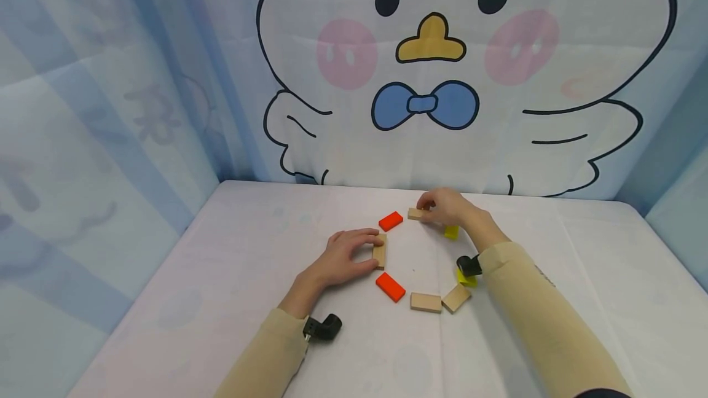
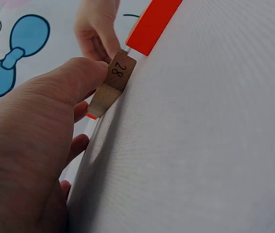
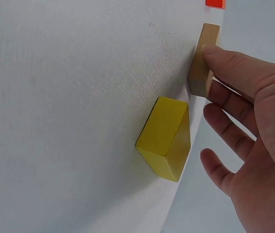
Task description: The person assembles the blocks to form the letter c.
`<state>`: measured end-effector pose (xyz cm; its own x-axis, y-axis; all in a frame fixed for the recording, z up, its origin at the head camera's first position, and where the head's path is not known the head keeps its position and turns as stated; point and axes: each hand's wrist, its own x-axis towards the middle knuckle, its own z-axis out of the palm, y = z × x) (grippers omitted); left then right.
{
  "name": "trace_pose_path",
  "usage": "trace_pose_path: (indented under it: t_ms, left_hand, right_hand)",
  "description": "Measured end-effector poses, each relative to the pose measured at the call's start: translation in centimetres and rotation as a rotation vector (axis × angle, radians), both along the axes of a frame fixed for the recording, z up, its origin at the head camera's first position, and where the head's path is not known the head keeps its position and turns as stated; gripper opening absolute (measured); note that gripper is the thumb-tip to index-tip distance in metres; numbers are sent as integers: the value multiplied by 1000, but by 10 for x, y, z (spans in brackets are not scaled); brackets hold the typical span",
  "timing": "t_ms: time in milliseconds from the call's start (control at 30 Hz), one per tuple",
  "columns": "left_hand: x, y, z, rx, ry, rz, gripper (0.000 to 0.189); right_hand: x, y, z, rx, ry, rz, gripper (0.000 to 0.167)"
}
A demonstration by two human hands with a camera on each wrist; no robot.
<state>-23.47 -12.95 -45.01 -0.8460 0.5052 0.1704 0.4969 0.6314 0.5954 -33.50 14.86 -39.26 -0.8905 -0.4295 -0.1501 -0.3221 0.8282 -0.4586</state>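
My left hand point(image 1: 344, 258) pinches a plain wooden block point(image 1: 380, 253) at the ring's left side, thumb at the near end and fingers at the far end. In the left wrist view this wooden block point(image 2: 120, 71) bears the number 28. At the back, my right hand point(image 1: 447, 206) holds another plain wooden block point(image 1: 413, 214) between thumb and fingers. The right wrist view shows a yellow block point(image 3: 164, 126) just beside that hand. Between the two held blocks lies a red block point(image 1: 391, 221). A second red block point(image 1: 390, 287) sits just nearer than the left hand.
Two plain blocks, one straight point(image 1: 426, 303) and one slanted point(image 1: 456, 298), form the ring's near side. Along its right side are a yellow block point(image 1: 452, 233) and another yellow block point(image 1: 468, 279), partly covered by the right wrist camera. A printed curtain point(image 1: 420, 152) hangs behind the white table point(image 1: 232, 275).
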Motion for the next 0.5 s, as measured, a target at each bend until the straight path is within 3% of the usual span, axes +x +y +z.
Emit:
trace_pose_path:
  t_ms: [200,500]
  left_hand:
    - [1,0,2,0,-14,0,39]
    - [1,0,1,-1,-13,1,40]
  right_hand:
    - [2,3,7,-5,-24,-9,35]
    - [6,19,15,-13,2,12,33]
